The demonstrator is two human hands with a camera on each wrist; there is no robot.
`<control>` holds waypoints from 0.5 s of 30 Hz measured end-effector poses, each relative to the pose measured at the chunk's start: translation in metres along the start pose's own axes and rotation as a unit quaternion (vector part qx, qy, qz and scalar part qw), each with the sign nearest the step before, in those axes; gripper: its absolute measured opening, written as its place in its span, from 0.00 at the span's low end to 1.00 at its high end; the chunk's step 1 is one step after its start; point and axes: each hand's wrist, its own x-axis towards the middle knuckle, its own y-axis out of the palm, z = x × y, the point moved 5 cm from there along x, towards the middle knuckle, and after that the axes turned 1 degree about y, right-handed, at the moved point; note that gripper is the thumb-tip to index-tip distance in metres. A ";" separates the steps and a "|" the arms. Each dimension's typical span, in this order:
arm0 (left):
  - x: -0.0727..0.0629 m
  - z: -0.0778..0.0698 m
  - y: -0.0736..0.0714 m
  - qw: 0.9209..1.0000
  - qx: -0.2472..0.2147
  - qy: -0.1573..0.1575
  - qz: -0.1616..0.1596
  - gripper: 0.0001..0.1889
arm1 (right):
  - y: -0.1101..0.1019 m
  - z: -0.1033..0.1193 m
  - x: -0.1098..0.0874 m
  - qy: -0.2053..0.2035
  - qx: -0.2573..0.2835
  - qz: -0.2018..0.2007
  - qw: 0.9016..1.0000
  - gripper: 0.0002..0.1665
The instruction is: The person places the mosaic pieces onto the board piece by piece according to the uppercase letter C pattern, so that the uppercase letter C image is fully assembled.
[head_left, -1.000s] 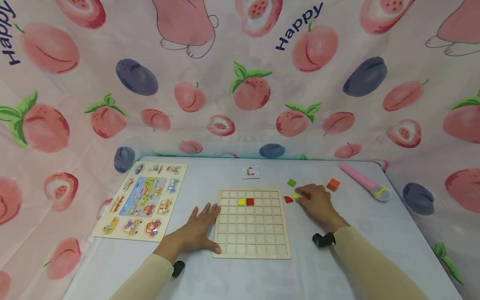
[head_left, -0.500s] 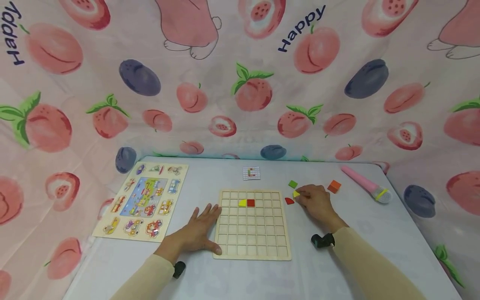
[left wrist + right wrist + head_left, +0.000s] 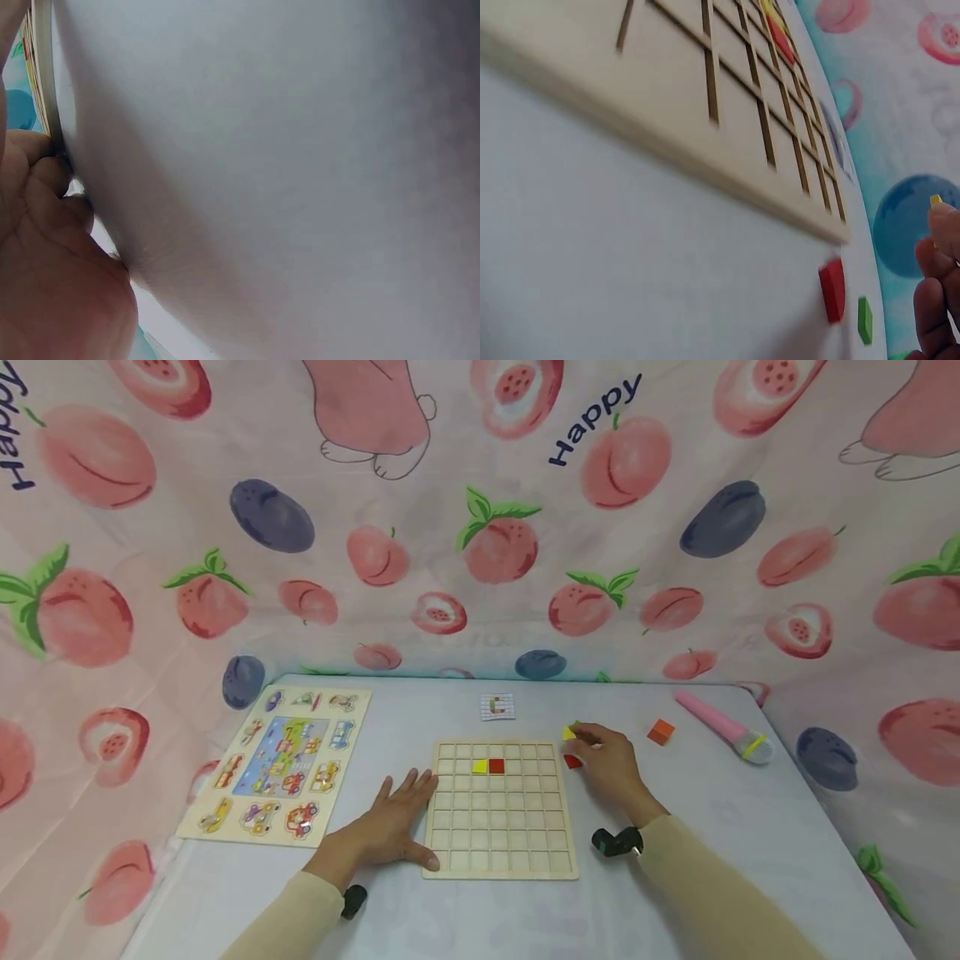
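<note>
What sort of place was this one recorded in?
Probably a staged tabletop play setup, though the wider room is out of view. Fruit-print cloth backs a white table, which bears a grid board and a picture puzzle.

A white-covered bench (image 3: 750,818) carries a gridded wooden board (image 3: 497,839); around it lie a picture puzzle (image 3: 281,756) towards 9 o'clock, a small card (image 3: 497,707) at 12, a green piece (image 3: 865,321) and a red piece (image 3: 832,291) between 1 and 2, an orange piece (image 3: 661,732) and farther a pink microphone (image 3: 712,718) towards 2.
</note>
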 end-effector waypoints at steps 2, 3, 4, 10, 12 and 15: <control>-0.001 0.000 0.000 1.000 -0.002 -0.001 0.000 0.73 | 0.008 0.005 -0.002 0.002 0.007 -0.002 1.000 0.18; -0.001 0.000 -0.001 1.000 -0.002 -0.002 0.000 0.73 | 0.012 0.007 -0.002 0.000 0.011 -0.002 1.000 0.18; -0.002 0.000 -0.001 1.000 -0.003 -0.001 -0.002 0.73 | 0.016 0.009 -0.003 0.000 0.016 -0.004 1.000 0.18; -0.002 -0.001 -0.002 1.000 -0.008 0.003 -0.006 0.72 | 0.042 0.023 -0.013 0.007 0.041 0.012 0.999 0.18; -0.002 0.000 -0.001 1.000 -0.010 0.003 -0.007 0.73 | 0.051 0.025 -0.017 0.007 0.045 0.018 0.999 0.18; -0.001 0.001 0.001 1.000 -0.014 0.005 -0.007 0.73 | 0.061 0.028 -0.021 -0.001 0.043 0.022 0.999 0.17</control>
